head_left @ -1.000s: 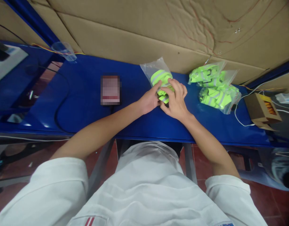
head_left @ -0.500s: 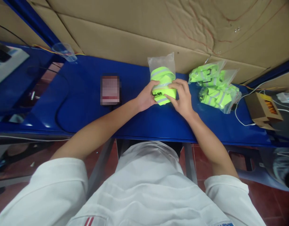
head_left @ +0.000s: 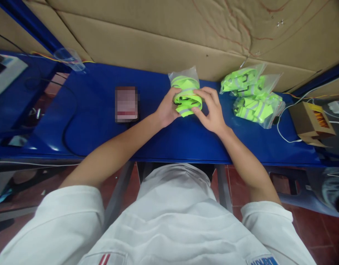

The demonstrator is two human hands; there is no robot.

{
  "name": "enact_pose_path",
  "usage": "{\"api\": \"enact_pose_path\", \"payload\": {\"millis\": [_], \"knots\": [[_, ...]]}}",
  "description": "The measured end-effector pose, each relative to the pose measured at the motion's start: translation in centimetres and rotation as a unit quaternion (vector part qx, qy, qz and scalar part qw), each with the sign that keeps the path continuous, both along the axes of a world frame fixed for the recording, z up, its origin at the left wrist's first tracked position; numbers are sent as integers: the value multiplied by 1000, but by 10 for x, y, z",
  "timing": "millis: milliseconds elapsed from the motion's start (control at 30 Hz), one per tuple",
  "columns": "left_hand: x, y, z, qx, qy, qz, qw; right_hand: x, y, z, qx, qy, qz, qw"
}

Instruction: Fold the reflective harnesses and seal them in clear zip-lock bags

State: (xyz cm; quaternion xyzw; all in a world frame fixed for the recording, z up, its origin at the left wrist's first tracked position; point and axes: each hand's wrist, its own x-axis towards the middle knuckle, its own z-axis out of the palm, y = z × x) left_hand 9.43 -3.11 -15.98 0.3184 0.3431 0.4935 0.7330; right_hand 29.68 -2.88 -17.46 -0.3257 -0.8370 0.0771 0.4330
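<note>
A rolled neon-yellow strap [head_left: 188, 105] with grey reflective bands is between my two hands, above the blue table [head_left: 169, 143]. Its upper part lies inside a clear plastic bag [head_left: 195, 73], and its lower folds stick out at the near side. My left hand [head_left: 169, 108] grips the roll and bag from the left. On the right side, my right hand [head_left: 210, 109] holds the roll with thumb and fingers curled at its edge. Several bagged neon straps [head_left: 253, 110] lie in a pile right of my right hand.
A blurred-out pink and dark red object [head_left: 126, 105] lies left of my hands. A clear cup [head_left: 70, 59] rests on its side at the back left. At the right are an open cardboard box [head_left: 310, 119] and white cables. Cardboard [head_left: 147, 40] lines the back.
The bag's open top looks shorter and the strap's folds have shifted, with a loop now showing at the near end. Both hands have stayed around the roll.
</note>
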Motion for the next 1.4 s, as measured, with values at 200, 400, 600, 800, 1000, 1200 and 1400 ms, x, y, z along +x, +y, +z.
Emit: {"api": "enact_pose_path", "payload": {"millis": [200,400,600,800,1000,1200,1400], "knots": [[-5,2,-2,25,-11,-21,999,3,11,-4,-99,107,11,989],[-2,-8,-2,45,-11,-95,994,3,-3,9,-34,67,-24,997],[0,-10,-8,80,40,-151,984,3,-2,2,-4,64,-102,993],[2,-12,-9,81,50,-175,980,5,3,-3,20,42,-141,989],[3,-9,-11,46,-1,-79,996,5,0,-6,-42,-51,-54,996],[-3,1,-15,53,-18,-24,998,-1,-4,-4,-13,-128,12,992],[0,2,-14,48,-31,-6,998,-1,-12,7,12,-127,-68,989]]}}
